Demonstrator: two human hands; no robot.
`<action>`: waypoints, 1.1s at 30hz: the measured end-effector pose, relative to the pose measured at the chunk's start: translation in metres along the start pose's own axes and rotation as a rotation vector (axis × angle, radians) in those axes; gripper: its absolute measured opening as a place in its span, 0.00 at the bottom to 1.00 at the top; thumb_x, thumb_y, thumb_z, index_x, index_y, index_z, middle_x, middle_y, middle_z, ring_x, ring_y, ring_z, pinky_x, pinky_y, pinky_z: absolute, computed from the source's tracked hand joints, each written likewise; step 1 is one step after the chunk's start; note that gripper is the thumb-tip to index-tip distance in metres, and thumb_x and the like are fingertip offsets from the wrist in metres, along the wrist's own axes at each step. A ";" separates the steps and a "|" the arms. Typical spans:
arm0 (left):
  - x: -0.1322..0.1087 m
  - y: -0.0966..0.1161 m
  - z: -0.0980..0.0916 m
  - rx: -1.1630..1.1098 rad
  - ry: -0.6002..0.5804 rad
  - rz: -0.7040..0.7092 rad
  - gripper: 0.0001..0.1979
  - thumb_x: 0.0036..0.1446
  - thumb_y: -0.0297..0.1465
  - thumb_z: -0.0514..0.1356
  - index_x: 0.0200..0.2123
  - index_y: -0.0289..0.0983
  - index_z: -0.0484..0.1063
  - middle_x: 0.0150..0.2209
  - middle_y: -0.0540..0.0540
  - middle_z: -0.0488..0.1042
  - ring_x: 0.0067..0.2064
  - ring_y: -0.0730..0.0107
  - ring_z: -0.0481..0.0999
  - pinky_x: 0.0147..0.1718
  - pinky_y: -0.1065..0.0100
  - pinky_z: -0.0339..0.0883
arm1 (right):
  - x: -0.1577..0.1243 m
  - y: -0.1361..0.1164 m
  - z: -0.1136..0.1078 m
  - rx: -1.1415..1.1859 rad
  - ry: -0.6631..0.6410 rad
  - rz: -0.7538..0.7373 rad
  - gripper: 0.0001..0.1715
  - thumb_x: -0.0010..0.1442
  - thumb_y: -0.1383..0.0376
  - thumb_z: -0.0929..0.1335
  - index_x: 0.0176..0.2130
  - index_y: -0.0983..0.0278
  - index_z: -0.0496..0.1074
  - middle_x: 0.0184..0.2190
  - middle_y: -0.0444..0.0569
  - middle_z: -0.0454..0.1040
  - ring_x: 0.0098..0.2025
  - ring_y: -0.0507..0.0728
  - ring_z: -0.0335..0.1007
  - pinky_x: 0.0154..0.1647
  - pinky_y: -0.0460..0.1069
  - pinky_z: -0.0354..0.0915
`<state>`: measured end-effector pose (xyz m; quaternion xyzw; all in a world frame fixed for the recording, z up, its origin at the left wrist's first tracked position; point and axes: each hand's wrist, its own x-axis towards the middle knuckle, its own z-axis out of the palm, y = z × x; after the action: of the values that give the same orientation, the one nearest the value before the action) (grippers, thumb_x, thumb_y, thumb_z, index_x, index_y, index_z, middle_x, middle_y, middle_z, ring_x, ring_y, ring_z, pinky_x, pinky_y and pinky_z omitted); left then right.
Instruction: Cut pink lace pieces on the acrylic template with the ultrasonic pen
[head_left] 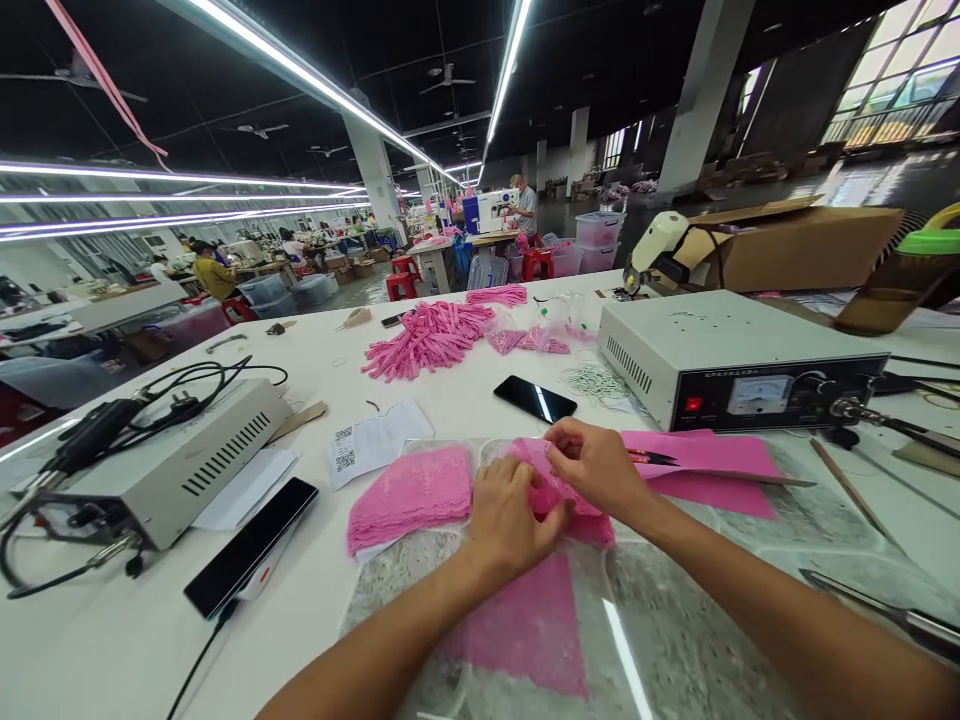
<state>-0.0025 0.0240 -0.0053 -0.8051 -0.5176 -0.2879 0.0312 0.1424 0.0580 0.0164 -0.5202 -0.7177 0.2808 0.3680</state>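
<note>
My left hand (514, 510) lies over a bunch of pink lace fabric (592, 522), fingers bent and thumb curled in against it. Beside it, my right hand (596, 460) is closed in a pinch at the fabric's upper edge; the pinched spot is mostly hidden by the fingers. Just left of my left hand sits a neat stack of pink lace pieces (409, 490). A flat pink piece (525, 630) lies nearer to me on the clear mat (660, 620). Pointed dark blades with red marks (652, 457) show behind my right hand, over pink sheets (712, 455).
Grey power units stand at left (180, 460) and right (742, 340), with cables. Phones (251, 545) (534, 398), a paper with printed codes (379, 440), pink strips (431, 338) and a metal tool (885, 605) lie around. A cardboard box (810, 250) stands behind; people work farther off.
</note>
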 end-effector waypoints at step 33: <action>0.068 0.059 0.043 -0.254 -0.281 0.300 0.08 0.60 0.29 0.59 0.42 0.38 0.74 0.42 0.44 0.75 0.45 0.63 0.74 0.46 0.61 0.67 | -0.092 0.088 -0.087 -0.592 0.406 -0.257 0.20 0.62 0.69 0.61 0.52 0.63 0.70 0.48 0.56 0.74 0.50 0.64 0.70 0.49 0.60 0.69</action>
<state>0.0868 0.0671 0.0076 -0.9026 -0.3510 -0.2280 -0.1001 0.2789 -0.0009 -0.0250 -0.5547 -0.7396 -0.0962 0.3688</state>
